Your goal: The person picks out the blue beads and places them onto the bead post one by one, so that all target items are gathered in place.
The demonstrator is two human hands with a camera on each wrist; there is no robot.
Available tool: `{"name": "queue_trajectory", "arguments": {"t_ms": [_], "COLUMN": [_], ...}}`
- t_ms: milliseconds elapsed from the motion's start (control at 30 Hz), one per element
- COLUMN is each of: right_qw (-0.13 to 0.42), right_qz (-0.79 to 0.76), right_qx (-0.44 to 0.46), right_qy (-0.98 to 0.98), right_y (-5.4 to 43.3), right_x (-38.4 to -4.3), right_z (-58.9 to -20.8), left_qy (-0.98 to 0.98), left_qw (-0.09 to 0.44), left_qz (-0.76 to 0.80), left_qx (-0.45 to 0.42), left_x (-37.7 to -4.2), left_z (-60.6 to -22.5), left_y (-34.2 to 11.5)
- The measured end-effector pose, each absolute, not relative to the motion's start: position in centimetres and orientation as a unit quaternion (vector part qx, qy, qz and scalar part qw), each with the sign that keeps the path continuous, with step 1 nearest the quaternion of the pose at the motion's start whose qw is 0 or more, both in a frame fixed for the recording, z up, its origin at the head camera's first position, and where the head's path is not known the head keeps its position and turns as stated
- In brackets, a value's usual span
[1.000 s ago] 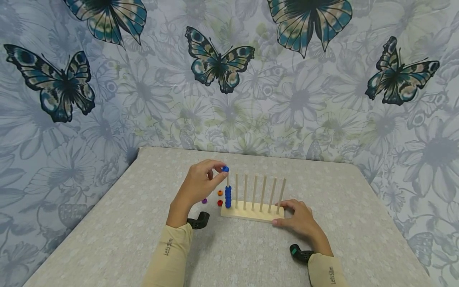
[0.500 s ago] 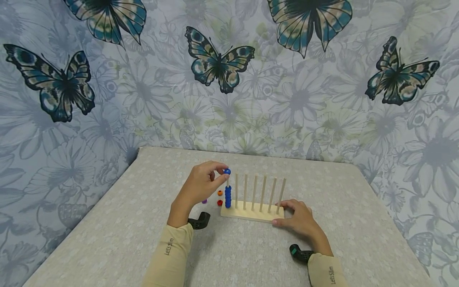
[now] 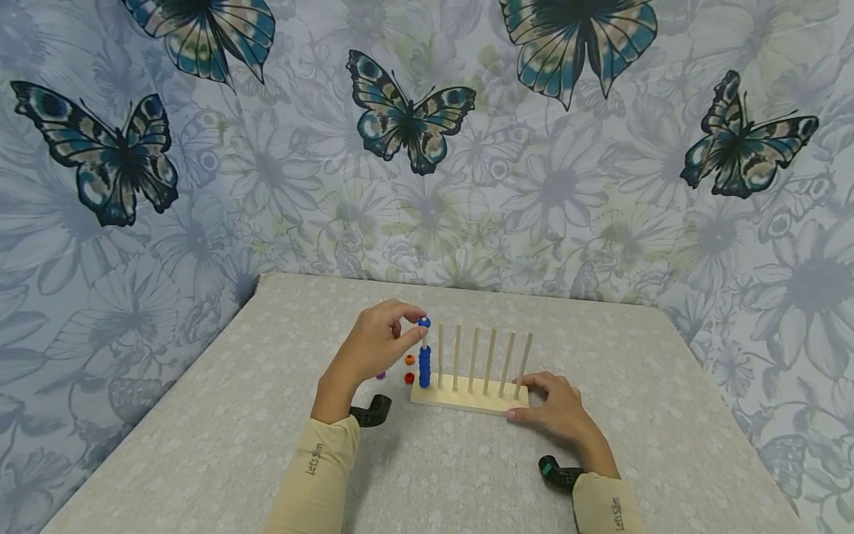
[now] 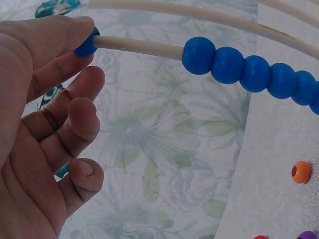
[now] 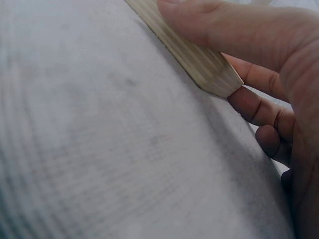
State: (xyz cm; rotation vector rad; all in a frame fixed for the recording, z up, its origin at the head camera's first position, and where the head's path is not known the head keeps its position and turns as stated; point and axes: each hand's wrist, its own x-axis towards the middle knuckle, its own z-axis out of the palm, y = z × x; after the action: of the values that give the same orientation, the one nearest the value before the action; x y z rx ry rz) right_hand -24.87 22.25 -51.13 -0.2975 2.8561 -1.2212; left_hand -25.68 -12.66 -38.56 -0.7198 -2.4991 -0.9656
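Note:
My left hand [image 3: 376, 340] pinches a blue bead [image 4: 87, 45] between thumb and forefinger at the top of the leftmost peg [image 4: 139, 47]. In the head view the peg's tip shows through this bead. Lower on the same peg sits a stack of several blue beads [image 3: 425, 367], with bare wood between. The wooden peg stand [image 3: 467, 398] has several other bare upright pegs. Its right end is gripped by my right hand [image 3: 557, 410], thumb on the front edge and fingers behind; the right wrist view shows the base's corner [image 5: 219, 82] between them.
Beside the stand's left end lie an orange bead [image 3: 410, 360], a red bead [image 3: 409, 378] and a purple bead [image 3: 381, 375], partly behind my left hand. A cloth-covered table [image 3: 467, 475] lies beneath, with a butterfly-patterned wall [image 3: 560, 185] behind it.
My left hand has brought the blue bead slightly right and down, onto the tip of the leftmost peg. The right hand and the stand have stayed in place.

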Motion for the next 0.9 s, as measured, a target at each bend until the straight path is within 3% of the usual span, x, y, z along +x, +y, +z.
{"name": "queue_trajectory", "arguments": {"t_ms": [467,900], "right_qw": [0.013,0.011], "right_qz": [-0.391,-0.39], "right_qx": [-0.09,-0.09], "right_qy": [0.916,0.916], "right_y": [22.24,22.22], "right_x": [-24.87,-24.72], "right_z": [-51.12,-51.0], "left_qy": [-0.886,-0.86], "left_qw": [0.187,0.269], "left_qz": [-0.343,-0.346], "left_qx": [-0.251,-0.26], "left_x": [-25.54,-25.82], "left_z": [-38.36,-38.42], "left_y": [-12.69,-12.67]}}
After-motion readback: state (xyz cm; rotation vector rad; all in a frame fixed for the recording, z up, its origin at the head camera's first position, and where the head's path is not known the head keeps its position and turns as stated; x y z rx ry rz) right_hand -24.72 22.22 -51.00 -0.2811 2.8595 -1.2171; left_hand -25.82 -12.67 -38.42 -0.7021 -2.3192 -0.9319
